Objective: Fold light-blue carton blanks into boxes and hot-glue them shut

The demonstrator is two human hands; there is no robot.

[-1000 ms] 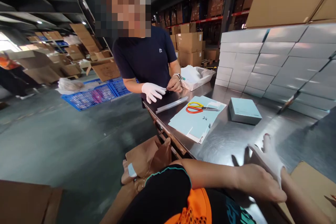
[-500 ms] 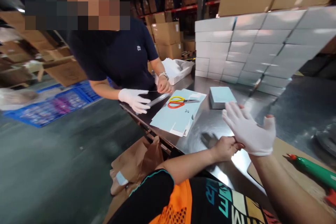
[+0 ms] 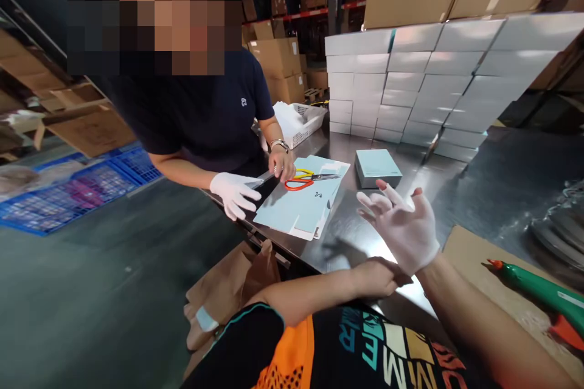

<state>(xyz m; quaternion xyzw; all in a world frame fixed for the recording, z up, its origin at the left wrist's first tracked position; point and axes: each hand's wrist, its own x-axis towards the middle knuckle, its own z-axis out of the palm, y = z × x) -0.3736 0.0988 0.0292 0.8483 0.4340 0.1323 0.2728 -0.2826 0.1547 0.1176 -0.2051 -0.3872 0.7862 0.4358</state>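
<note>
My right hand [image 3: 401, 225] wears a white glove [image 3: 417, 246] with bare thumb and finger tips showing. Its palm is turned up, the fingers apart and loosely bent, holding nothing. My bare left hand [image 3: 381, 276] is closed at the glove's cuff by the right wrist; its fingertips are partly hidden behind that wrist. Just beyond my right hand sits a pale blue box [image 3: 378, 167] on the metal table [image 3: 340, 249]. Left of it, scissors [image 3: 312, 179] with yellow and red handles lie on flat light-blue card sheets [image 3: 292, 209].
Across the table's corner stands a co-worker [image 3: 191, 115], one hand gloved [image 3: 235, 194], the other bare [image 3: 281, 162]. White boxes [image 3: 410, 79] are stacked at the back, beside a white basket [image 3: 305, 127]. A green glue gun [image 3: 538, 285] lies on cardboard at right. Brown paper [image 3: 228, 285] hangs below the edge.
My right hand has turned palm up and its fingers have bent. My left hand stays at its cuff, slightly lower. The view has shifted a little right; the co-worker's gloved fingers have spread.
</note>
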